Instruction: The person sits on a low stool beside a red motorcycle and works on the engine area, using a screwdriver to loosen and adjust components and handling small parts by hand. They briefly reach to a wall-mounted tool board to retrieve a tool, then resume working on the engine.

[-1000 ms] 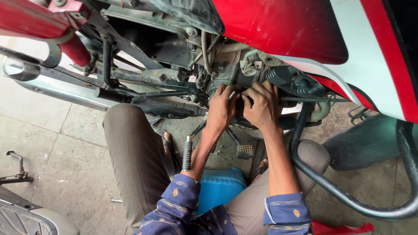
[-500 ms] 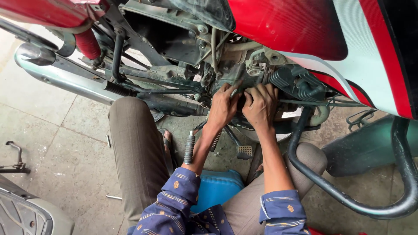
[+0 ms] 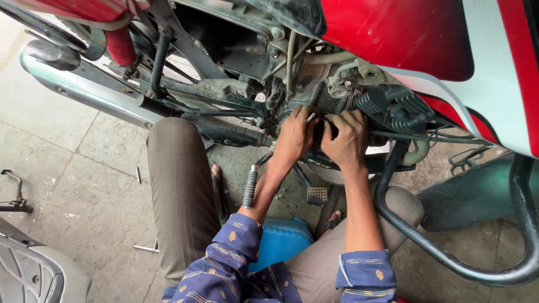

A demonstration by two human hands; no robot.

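I sit low beside a red motorcycle (image 3: 404, 33), looking down at its engine (image 3: 337, 95). My left hand (image 3: 293, 134) is pressed against the engine side, fingers closed around a small metal tool (image 3: 310, 117) whose silver tip shows above the knuckles. My right hand (image 3: 346, 138) sits right beside it, fingers curled onto the same dark engine part. What the fingers grip beneath is hidden. The two hands touch each other.
A chrome exhaust pipe (image 3: 78, 90) runs along the left. A footpeg (image 3: 249, 188) and brake pedal (image 3: 317, 194) hang below my hands. A black crash guard (image 3: 449, 258) curves at right. I sit on a blue stool (image 3: 281, 238). Small metal tools (image 3: 147, 247) lie on the concrete floor. Another vehicle's grey part (image 3: 28, 275) is at bottom left.
The view has shifted slightly, and the hands sit a little higher on the engine. Both hands stay together on the same spot.
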